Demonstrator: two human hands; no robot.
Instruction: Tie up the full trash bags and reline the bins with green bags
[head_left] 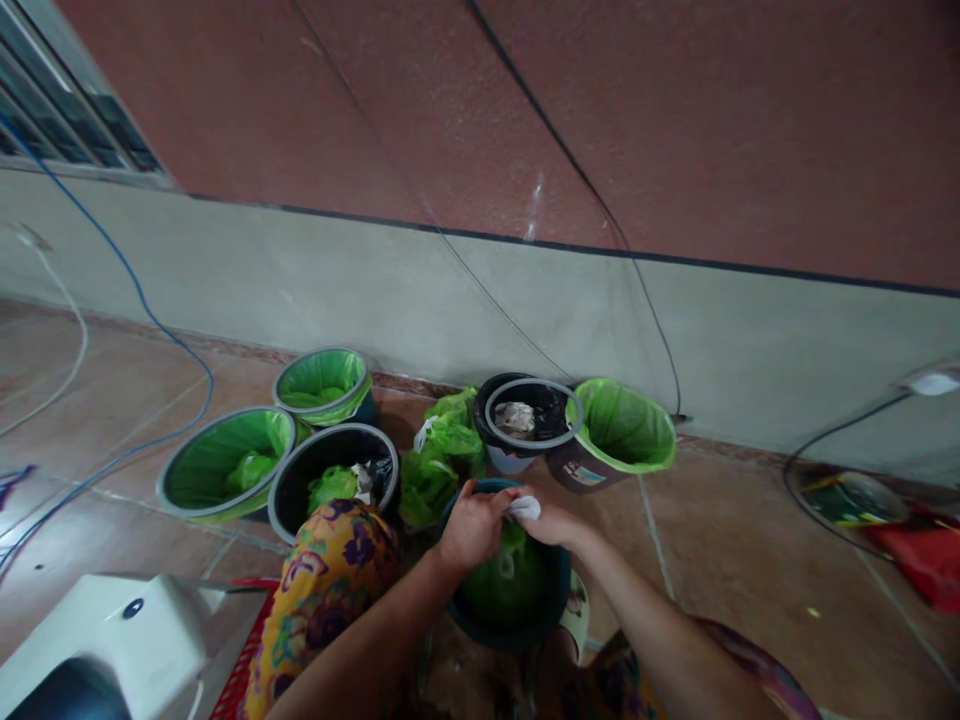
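Observation:
My left hand point(474, 527) and my right hand point(551, 522) meet above a dark bin point(508, 640) between my legs. Both are closed, fingers bent together around the gathered top of a green plastic bag point(506, 590). A small white piece point(525, 507) pokes out between the hands; whether it belongs to the bag I cannot tell. Lower down, the bag sits inside the bin, below the rim. The fingertips are partly hidden.
Left stand lined bins: a far one point(322, 385), a wide one point(225, 460) and a dark one point(334, 480). Green bags point(442, 460) lie mid-floor. By the wall are a black-lined bin point(512, 460) and a green-lined bin point(630, 430). A blue cable point(142, 300) crosses left.

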